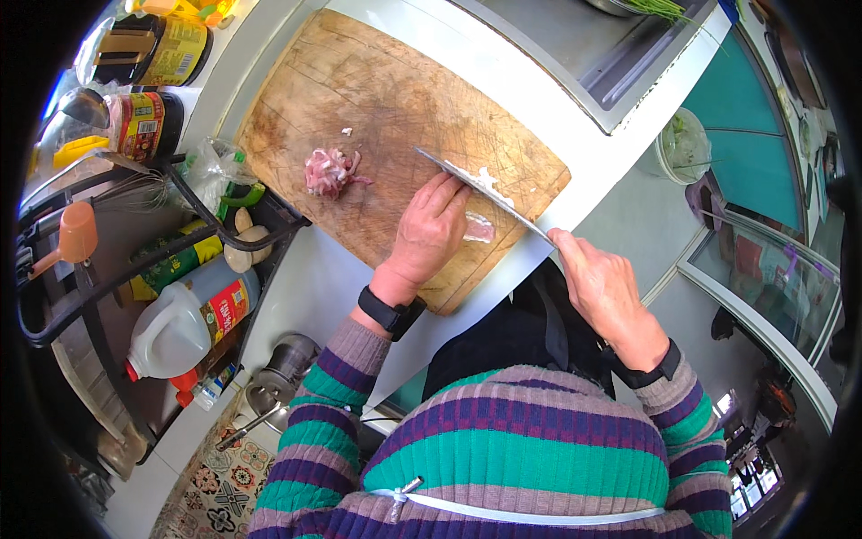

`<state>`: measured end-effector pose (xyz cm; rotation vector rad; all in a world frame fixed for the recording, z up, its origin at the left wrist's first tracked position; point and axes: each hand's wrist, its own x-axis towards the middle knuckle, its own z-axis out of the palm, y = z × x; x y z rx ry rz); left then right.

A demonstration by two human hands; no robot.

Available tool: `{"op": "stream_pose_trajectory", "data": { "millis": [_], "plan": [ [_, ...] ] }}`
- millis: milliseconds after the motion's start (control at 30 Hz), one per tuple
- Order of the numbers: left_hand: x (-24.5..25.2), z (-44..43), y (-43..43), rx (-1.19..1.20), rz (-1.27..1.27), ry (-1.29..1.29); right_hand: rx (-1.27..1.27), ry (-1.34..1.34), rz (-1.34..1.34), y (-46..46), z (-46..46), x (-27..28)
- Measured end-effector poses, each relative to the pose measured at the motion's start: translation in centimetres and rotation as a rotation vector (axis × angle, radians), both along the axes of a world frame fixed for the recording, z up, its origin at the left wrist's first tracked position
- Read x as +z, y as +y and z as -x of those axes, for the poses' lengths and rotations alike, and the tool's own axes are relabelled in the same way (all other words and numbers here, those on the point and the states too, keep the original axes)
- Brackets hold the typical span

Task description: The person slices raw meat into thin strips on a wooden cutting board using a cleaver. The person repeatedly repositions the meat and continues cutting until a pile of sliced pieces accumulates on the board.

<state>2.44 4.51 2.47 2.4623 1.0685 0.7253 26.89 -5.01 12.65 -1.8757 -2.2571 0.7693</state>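
My right hand grips the handle end of a kitchen knife, whose blade runs up and left across a worn wooden cutting board. Against the near side of the blade rest the fingertips of my left hand; whatever lies under them is hidden. White fatty scraps lie along the blade's far side. A pale pink strip of meat with fat lies between my left hand and the knife. Further left on the board sits a small heap of cut raw meat, with a tiny white scrap above it.
A metal sink is at the upper right. Left of the board stands a black rack with a plastic jug and a plastic bag. Jars stand at the upper left. A white bucket is at the right.
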Motion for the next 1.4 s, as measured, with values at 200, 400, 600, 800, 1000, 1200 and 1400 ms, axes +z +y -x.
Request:
{"op": "stream_pose_trajectory", "data": {
  "millis": [200,400,600,800,1000,1200,1400],
  "plan": [
    [-0.4,0.3,-0.2,-0.016,0.090,0.016,0.038,0.000,0.023,0.6,-1.0,0.4],
    [-0.5,0.3,-0.3,-0.004,0.079,0.007,0.071,0.022,0.042,0.8,-1.4,0.0],
    [-0.2,0.1,-0.7,-0.011,0.103,0.063,0.163,-0.041,0.123,2.5,-0.5,0.0],
    [0.5,0.3,-0.2,-0.033,0.131,0.091,0.110,0.051,-0.013,4.7,2.6,-2.7],
    [1.0,0.7,0.0,0.070,0.023,0.053,0.050,0.076,0.001,0.7,-1.5,-1.2],
    [1.4,0.7,0.4,0.196,0.096,-0.092,-0.073,0.151,-0.090,0.5,-1.3,-1.0],
    [1.3,0.4,0.2,0.057,-0.015,0.018,0.034,0.044,0.016,0.0,-1.2,0.1]
  ]
}}
